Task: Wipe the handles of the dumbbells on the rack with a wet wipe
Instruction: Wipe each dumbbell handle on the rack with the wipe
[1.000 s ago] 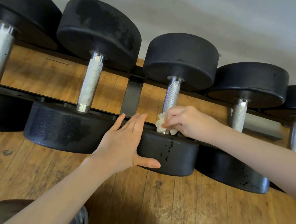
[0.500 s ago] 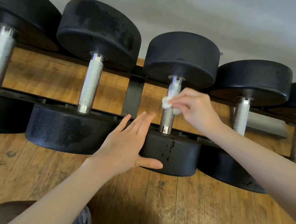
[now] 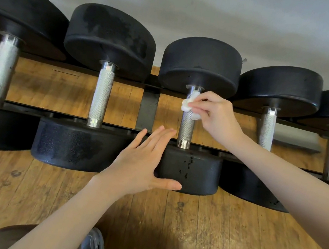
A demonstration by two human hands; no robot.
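Head view: a person crouched at a dumbbell rack (image 3: 148, 109) works on the middle dumbbell (image 3: 201, 65). Right hand (image 3: 214, 115) pinches a bunched white wipe (image 3: 190, 104) against the top of the knurled steel handle (image 3: 186, 128), just below the far weight head, its fingers (image 3: 199, 108) curled around the wipe. Left hand (image 3: 142, 164) lies flat with fingers straight on the near weight head, thumb spread along its front edge, holding nothing. Four other dumbbells sit side by side on the rack over a wood floor (image 3: 144, 218), their handles bare. Risks from here look modest: the small wad could snag on the knurling and shred, or slip from the pinch and drop to the floor, and a one-sided pass would likely leave the handle's underside unwiped.
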